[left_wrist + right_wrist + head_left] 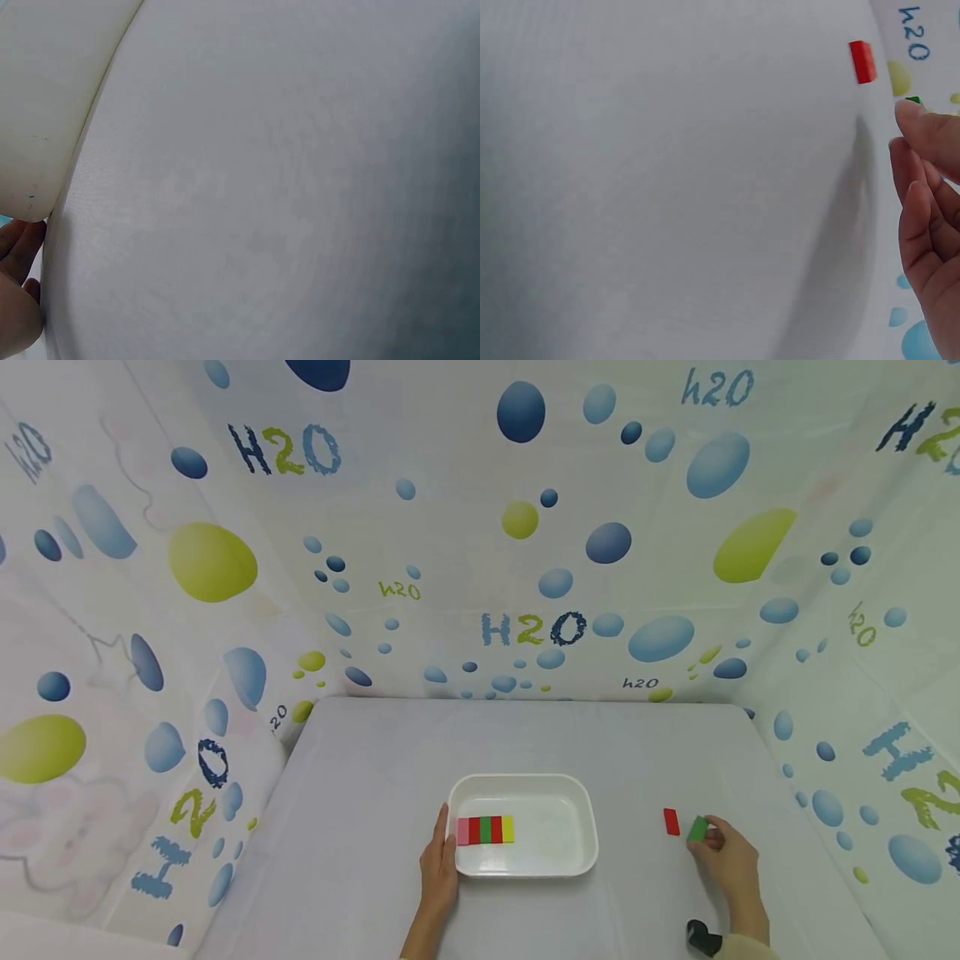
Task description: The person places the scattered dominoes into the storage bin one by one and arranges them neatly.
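A white tray (551,866) sits on the table with a row of small blocks (486,830) at its left end: pink, red, green, red and yellow, side by side. Against the tray's left side rests my left hand (439,870), its fingers extended along the wall; the left wrist view has this hand (19,259) at the tray's corner. Off to the right, my right hand (729,858) pinches a green block (697,829) between thumb and fingers. In the right wrist view the thumb hides most of that block. A red block (671,822) lies just left of it on the table.
A black rounded object (703,937) shows at the right wrist, by the sleeve. The table (360,777) has a pale cover, and a patterned cloth (450,543) hangs behind it and along both sides.
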